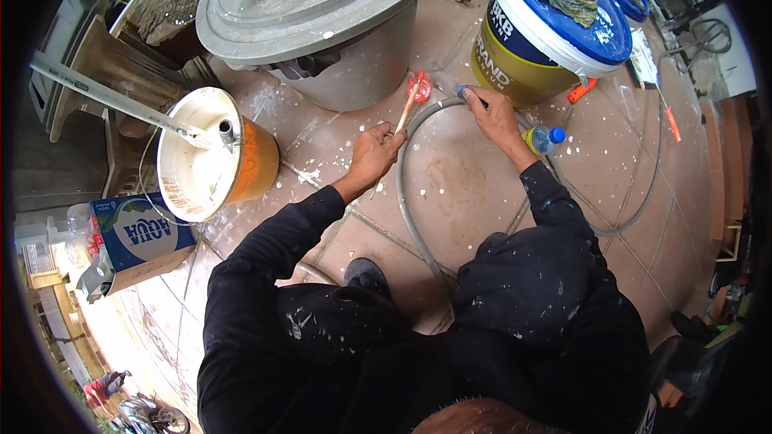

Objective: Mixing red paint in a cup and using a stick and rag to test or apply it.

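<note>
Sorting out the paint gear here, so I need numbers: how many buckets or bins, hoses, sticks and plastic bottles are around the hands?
Buckets or bins: 3 (orange bucket, grey lidded bin, blue-lidded paint bucket)
Grey hose: 1
Wooden stick: 1
Small bottle: 1
Total: 6

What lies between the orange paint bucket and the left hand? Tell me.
In the head view, only paint-spattered floor tiles separate the orange bucket from the left hand; white splashes mark that stretch, and nothing stands on it.
</note>
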The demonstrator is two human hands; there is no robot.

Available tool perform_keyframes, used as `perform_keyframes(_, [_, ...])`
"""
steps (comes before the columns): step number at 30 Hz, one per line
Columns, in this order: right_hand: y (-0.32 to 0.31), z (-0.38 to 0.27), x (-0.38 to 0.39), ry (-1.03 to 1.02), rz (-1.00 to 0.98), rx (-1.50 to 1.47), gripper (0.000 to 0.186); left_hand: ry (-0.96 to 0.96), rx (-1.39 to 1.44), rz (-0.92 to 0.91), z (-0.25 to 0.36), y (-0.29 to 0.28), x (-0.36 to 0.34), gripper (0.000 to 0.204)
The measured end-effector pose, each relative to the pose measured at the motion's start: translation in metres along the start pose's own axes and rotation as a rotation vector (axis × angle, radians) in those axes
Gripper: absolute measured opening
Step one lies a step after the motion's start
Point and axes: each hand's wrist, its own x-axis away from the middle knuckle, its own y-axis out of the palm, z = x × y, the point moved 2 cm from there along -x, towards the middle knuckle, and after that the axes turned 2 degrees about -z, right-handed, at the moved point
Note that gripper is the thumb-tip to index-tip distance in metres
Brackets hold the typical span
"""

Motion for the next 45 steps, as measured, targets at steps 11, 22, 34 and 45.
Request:
perform_keyframes(11, [0.013,0.004,0.01,0.63,-0.066,-0.802,0.035,0.165,-0.217,0.11,0.005,0.009,0.015,0.032])
perform_keyframes(22, [0.001,-0.018,0.019,0.662,-0.208,-1.032,0.037,0.365,-0.502,0.142,0.009,0.005,0.003,0.031])
perform_keyframes(34, [-0.007,-0.017,0.035,0.637,-0.097,-0.962,0.041,0.191,-0.372,0.078,0.005,0.006,-0.005,0.036])
perform_keyframes(45, [0.008,-0.009,0.031,0.182,0.073,-0.327,0.041,0.081,0.055,-0.196,0.013,0.026,0.007,0.044])
